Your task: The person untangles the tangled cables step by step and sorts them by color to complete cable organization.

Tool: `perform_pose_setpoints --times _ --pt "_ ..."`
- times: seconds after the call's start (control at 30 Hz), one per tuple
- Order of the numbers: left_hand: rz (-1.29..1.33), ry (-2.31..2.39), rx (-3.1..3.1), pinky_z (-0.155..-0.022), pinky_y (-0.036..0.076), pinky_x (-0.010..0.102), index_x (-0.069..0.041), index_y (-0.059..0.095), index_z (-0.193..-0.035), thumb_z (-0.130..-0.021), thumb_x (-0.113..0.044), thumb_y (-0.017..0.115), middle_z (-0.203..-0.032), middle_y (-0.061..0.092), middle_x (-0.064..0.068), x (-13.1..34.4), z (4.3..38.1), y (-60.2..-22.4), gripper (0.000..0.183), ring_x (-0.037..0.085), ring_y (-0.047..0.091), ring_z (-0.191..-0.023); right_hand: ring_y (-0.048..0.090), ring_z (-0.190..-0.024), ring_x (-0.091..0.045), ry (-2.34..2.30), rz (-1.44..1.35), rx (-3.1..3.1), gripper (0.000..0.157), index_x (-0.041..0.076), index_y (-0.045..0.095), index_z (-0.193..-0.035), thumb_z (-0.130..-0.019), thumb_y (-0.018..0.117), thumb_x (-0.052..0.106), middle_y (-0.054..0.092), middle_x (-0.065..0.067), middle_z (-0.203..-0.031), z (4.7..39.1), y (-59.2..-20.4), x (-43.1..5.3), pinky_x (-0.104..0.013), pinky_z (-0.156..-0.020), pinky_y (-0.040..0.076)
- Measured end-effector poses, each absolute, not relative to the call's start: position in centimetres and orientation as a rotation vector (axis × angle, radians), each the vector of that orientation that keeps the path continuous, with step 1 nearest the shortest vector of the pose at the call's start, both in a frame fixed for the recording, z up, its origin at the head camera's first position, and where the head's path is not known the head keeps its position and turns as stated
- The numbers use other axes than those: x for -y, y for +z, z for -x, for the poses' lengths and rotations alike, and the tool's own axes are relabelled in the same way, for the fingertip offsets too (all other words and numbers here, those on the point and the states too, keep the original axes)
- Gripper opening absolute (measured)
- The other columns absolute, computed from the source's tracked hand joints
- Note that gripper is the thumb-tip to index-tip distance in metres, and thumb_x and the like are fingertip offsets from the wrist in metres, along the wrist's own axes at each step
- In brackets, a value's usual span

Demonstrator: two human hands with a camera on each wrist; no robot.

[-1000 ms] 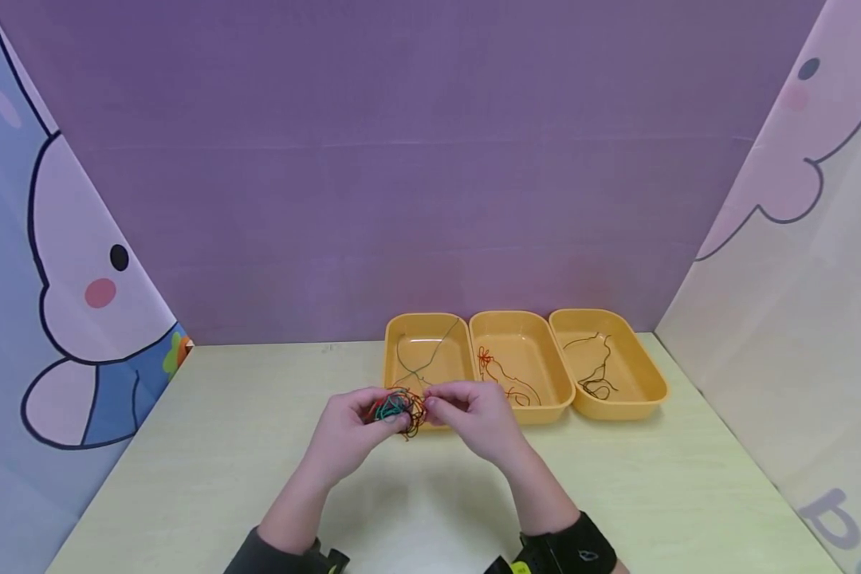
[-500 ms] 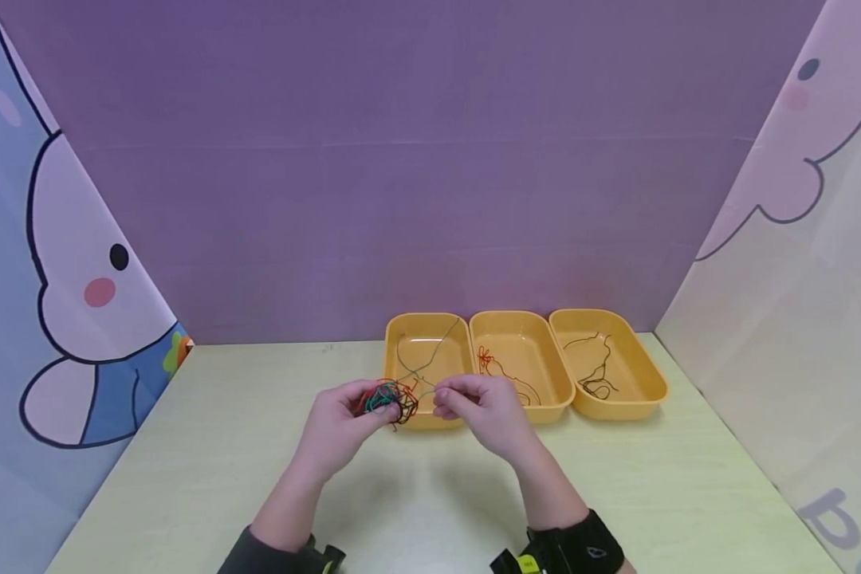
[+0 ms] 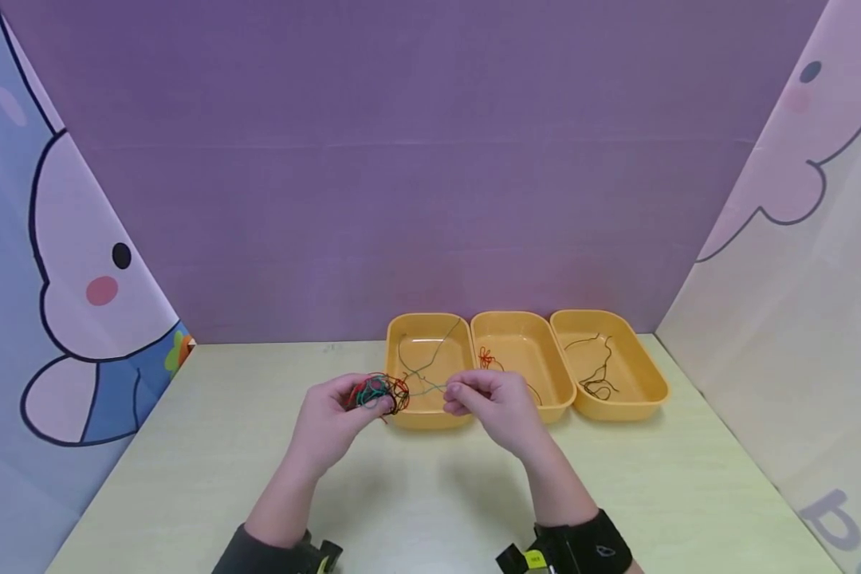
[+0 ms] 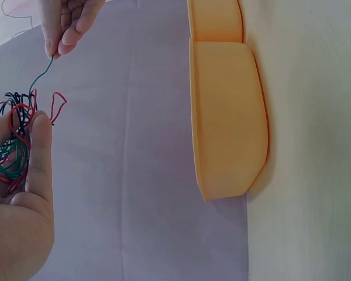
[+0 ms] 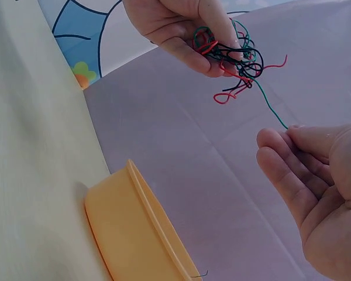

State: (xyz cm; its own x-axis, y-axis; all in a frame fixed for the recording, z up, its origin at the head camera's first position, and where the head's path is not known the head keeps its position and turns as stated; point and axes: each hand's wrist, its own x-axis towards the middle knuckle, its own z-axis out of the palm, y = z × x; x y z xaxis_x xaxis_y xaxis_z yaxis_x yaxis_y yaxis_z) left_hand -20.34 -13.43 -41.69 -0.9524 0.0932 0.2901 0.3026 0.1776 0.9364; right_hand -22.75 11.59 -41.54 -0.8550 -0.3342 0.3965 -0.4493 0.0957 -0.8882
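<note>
Left hand [image 3: 326,418] holds messy bunch of strings [image 3: 379,391], red, green and black, low in middle of head view. Right hand [image 3: 498,410], just right of it, pinches green string [image 5: 270,105] sticking out from bunch. Behind, yellow trays: left tray [image 3: 430,419] with thin string [image 3: 419,372], middle tray [image 3: 524,339] with red string [image 3: 485,358], right tray [image 3: 638,375] with dark string [image 3: 599,388].

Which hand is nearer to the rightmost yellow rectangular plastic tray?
Right. In the head view, the right hand is to the left of the rightmost yellow rectangular plastic tray; the left hand is farther to its left.
</note>
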Motion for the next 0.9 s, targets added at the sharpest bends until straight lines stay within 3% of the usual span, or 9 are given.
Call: perform_pose_setpoints --times 0.23,0.6,0.9 --pt "0.378 -1.888 2.247 -0.067 0.058 0.028 -0.008 0.071 -0.101 -0.08 -0.016 0.079 -0.089 0.07 0.007 13.5 20.4 -41.6 0.024 0.022 0.065 -0.078 0.067 -0.074 -0.025 1.91 -0.807 2.244 0.009 0.003 0.071 -0.093 -0.093 0.063 0.009 0.07 -0.007 -0.081 22.9 -41.5 -11.8 -0.034 -0.067 0.059" --pt "0.421 -1.886 2.26 -0.068 0.058 0.03 -0.012 0.071 -0.101 -0.079 -0.019 0.08 -0.091 0.071 0.005 13.7 20.5 -41.7 0.025 0.022 0.066 -0.079 0.066 -0.073 -0.027 1.951 -0.748 2.232 0.007 -0.001 0.069 -0.091 -0.092 0.062 0.0 0.069 -0.011 -0.08 22.8 -40.8 -12.3 -0.035 -0.067 0.059" --pt "0.423 -1.945 2.236 -0.071 0.058 0.031 -0.01 0.071 -0.103 -0.08 -0.012 0.079 -0.094 0.07 0.007 13.9 20.6 -41.7 0.024 0.024 0.066 -0.082 0.066 -0.074 -0.031 1.924 -0.716 2.252 0.009 -0.006 0.067 -0.092 -0.093 0.059 -0.002 0.066 -0.027 -0.082 21.7 -38.8 -12.6 -0.036 -0.068 0.059"
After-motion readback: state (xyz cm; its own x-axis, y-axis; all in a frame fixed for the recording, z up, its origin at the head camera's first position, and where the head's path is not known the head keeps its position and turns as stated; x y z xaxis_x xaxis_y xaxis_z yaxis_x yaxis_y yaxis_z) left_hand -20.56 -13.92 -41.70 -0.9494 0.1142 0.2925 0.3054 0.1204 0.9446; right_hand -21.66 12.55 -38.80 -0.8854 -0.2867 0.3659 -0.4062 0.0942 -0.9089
